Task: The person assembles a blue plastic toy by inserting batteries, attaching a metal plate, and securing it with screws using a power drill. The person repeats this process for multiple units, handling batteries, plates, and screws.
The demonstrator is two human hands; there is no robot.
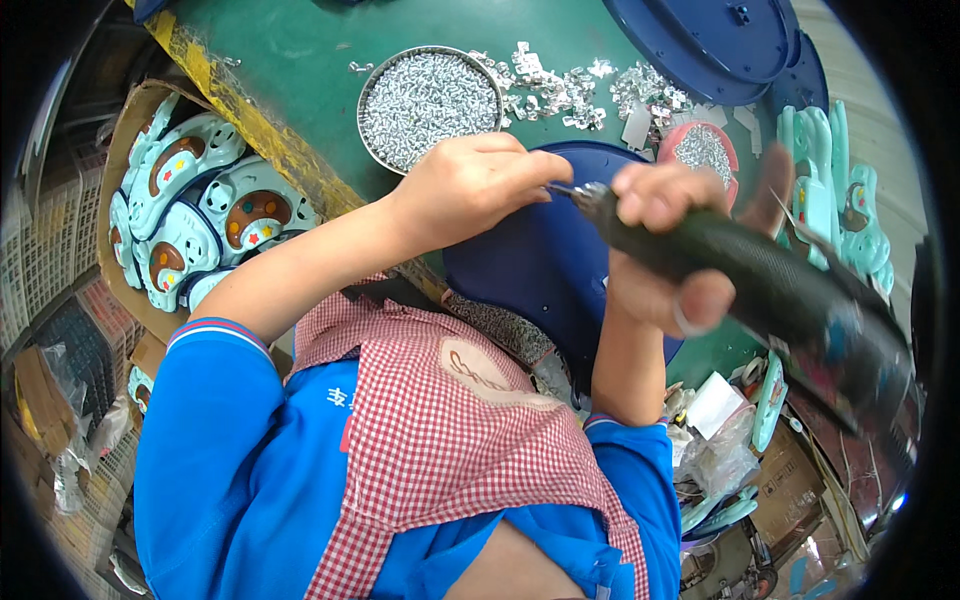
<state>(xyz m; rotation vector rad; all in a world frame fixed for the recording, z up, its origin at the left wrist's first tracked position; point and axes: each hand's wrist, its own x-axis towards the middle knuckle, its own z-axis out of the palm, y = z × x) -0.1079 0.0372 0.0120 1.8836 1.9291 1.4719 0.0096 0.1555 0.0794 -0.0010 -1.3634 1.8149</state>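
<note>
The dark power screwdriver [770, 275] is tilted over the blue plastic plate [515, 255], with the right grip [648, 285] wrapped around it and the left grip [475, 185] pinched closed at its tip [592, 197], on what I cannot tell. Best hold the tool still, clear of the silver screws [430, 110].

One round metal bowl [361, 140] holds screws [430, 110] past counting. To its right lie loose metal clips [560, 95], also uncountable, one pink dish [733, 160], and at least two blue lids [700, 40]. Below and right of the bowl: one blue panel [515, 260], one power screwdriver [755, 275], two hands [470, 190]. Left of it: one cardboard box [137, 300], at least three toys [215, 190] inside.
</note>
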